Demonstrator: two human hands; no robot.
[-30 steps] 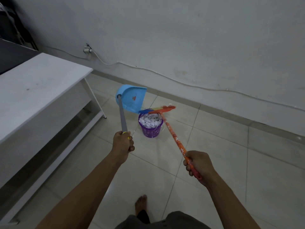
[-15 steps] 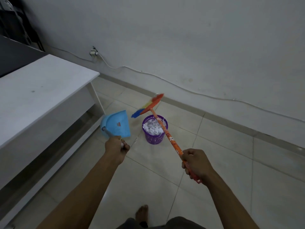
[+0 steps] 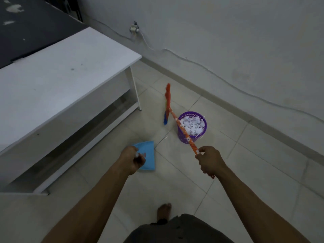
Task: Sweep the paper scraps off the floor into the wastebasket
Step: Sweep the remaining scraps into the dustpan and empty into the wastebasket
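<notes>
1. Left hand (image 3: pixel 132 159) first: it's fisted just above the blue dustpan (image 3: pixel 148 158), fingers curled round what looks like its handle, though that spot is blurred.
2. Over to the right hand (image 3: pixel 209 161), clamped firmly round the near end of the orange broom (image 3: pixel 182 130), with the tip of the stick poking out behind the wrist.
3. From that grip the stick runs up and away, crossing the left rim of the purple wastebasket (image 3: pixel 181 137).
4. Its orange-and-blue broom head (image 3: pixel 167 104) stands on edge beyond the basket, to its left.
5. Inside the wastebasket, white paper scraps (image 3: pixel 192 126) are piled right up to the rim. It stands on the tiled floor (image 3: pixel 254 172) near the wall.
6. Down low, the dustpan sits left of the basket and apart from it, near the white table (image 3: pixel 61 81).
7. One bare foot (image 3: pixel 164 212) shows at the bottom edge.
</notes>
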